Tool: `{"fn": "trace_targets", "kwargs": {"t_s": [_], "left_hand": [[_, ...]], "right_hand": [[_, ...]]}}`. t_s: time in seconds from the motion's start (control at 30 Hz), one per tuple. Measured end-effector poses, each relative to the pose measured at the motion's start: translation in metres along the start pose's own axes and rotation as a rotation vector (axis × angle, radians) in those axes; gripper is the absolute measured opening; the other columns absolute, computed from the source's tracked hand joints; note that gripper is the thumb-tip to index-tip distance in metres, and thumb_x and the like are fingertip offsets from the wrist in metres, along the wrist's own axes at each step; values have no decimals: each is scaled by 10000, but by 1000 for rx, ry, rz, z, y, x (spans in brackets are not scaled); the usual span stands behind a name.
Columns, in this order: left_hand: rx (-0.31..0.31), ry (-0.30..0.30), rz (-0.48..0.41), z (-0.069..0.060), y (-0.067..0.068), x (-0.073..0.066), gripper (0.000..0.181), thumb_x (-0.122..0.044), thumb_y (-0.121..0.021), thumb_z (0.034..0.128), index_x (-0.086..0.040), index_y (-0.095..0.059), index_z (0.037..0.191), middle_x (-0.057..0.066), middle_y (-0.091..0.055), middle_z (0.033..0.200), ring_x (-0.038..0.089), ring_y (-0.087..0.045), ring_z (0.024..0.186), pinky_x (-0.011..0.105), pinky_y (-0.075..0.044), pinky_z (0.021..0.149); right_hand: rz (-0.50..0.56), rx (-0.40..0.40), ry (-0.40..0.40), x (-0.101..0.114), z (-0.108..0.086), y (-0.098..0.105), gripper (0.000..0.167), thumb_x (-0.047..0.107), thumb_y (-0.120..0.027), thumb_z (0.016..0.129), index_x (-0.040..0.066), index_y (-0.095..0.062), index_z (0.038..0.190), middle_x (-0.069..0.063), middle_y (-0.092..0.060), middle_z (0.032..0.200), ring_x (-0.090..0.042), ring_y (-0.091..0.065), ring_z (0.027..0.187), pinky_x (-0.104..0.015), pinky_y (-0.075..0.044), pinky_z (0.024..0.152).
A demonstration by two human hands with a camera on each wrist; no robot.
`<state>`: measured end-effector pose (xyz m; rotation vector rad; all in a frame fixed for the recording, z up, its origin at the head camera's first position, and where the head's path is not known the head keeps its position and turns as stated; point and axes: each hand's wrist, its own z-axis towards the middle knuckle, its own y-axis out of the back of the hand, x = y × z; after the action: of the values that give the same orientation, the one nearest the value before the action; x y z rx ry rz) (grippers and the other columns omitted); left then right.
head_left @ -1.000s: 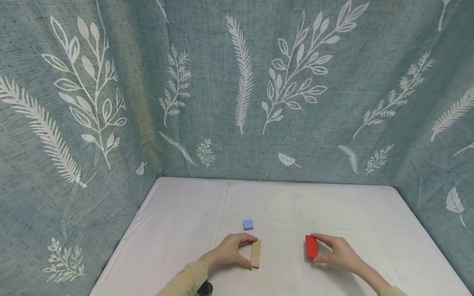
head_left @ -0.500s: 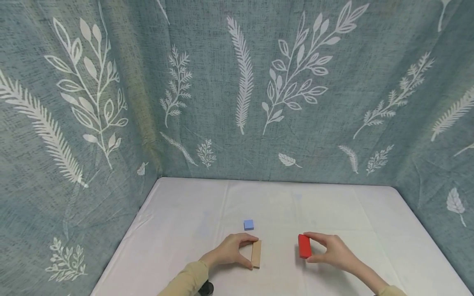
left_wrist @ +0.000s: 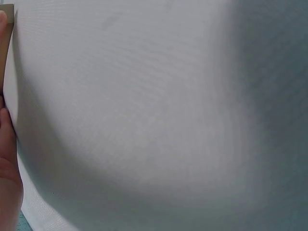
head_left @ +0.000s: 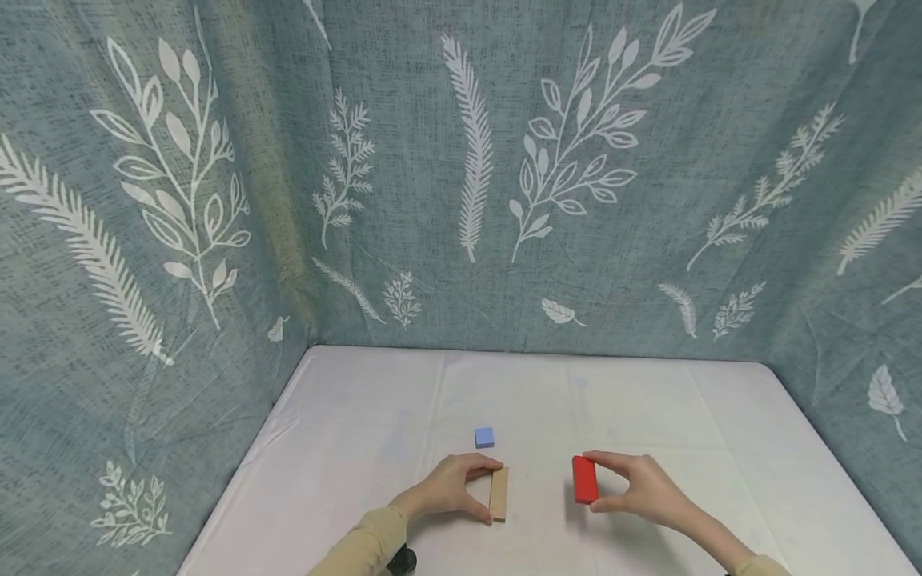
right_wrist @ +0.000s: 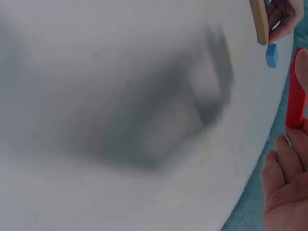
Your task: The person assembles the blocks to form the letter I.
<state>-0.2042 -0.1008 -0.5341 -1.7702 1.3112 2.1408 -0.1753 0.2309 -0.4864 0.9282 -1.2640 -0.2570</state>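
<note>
In the head view my left hand [head_left: 454, 486] pinches a flat, natural-wood block [head_left: 499, 494] by its two ends, thumb at the near end. That block appears to lie on the white cloth; one end of the wooden block [left_wrist: 6, 43] also shows at the edge of the left wrist view. To the right, my right hand [head_left: 644, 490] grips a red rectangular block [head_left: 586, 480] between thumb and fingers. The red block [right_wrist: 296, 94] is held above the cloth, its shadow falling below. A small blue block [head_left: 484, 438] sits just beyond the left hand, touched by neither hand.
A white cloth covers the table [head_left: 634, 400]. Patterned teal curtains [head_left: 403, 160] stand close behind and along both sides. A black round object [head_left: 402, 560] shows beside the left sleeve at the bottom.
My right hand has moved left with the red block, nearer to the wooden one, and the block's shadow has separated more. The left hand and the blue block stay in place.
</note>
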Motion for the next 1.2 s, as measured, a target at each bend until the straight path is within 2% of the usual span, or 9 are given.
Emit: {"fn": "trace_targets", "kwargs": {"t_s": [0.23,0.53,0.63,0.9,1.2], "left_hand": [[2,-48,29,0,1,2,705,-202,-869,649,-50,-577,1272,110,-604,1286,252,-554,1231,199,-449,1048],[-4,12,11,1,0,4,706,-191,-876,637,-72,-585,1270,70,-604,1293,207,-549,1241,168,-431,1052],[-3,12,16,1,0,4,707,-194,-875,638,-73,-583,1271,64,-604,1294,197,-547,1243,164,-427,1054],[4,10,9,1,-1,2,699,-195,-871,647,-76,-584,1272,64,-605,1295,178,-548,1242,161,-429,1049],[5,1,19,1,0,3,703,-211,-871,648,-76,-582,1275,57,-606,1296,170,-546,1244,166,-430,1052]], "right_hand": [[19,15,10,6,-2,-1,710,354,-835,677,53,-593,1272,-124,-625,1271,-375,-573,1171,-461,-522,945],[56,62,-18,11,-8,-6,717,399,-826,678,74,-597,1274,-104,-625,1276,-347,-582,1171,-451,-531,939],[61,76,-21,11,-8,-8,716,410,-822,681,81,-597,1275,-97,-625,1278,-337,-582,1175,-446,-531,941],[61,97,33,11,-5,-16,661,407,-819,689,121,-617,1250,-91,-641,1253,-331,-599,1153,-471,-529,934],[-25,87,74,-1,-1,-28,684,450,-811,680,85,-629,1228,-77,-663,1220,-311,-616,1132,-479,-534,920]]}}
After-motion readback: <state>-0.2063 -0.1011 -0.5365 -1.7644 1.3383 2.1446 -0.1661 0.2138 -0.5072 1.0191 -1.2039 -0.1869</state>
